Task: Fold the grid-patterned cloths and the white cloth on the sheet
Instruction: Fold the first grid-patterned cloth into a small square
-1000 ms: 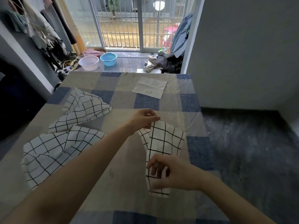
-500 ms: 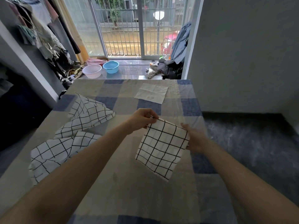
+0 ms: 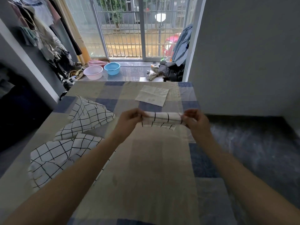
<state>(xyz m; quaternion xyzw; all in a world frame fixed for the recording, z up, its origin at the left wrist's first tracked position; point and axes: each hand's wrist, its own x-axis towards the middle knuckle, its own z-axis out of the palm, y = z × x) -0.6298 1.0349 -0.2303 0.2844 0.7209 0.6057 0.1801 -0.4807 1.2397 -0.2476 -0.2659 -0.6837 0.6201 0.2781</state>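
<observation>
Hands, left (image 3: 129,118) and right (image 3: 194,119), pinch grid cloth (image 3: 162,118), apparently doubled.

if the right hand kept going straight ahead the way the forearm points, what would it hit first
Probably the white cloth lying flat on the sheet, ahead of the right hand. Depth is unclear, so it might pass over it.

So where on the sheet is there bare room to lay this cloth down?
Bare checked sheet lies between both forearms, below the held grid-patterned cloth. The left side is crowded by two crumpled grid cloths; the flat white cloth takes the far edge.
</observation>
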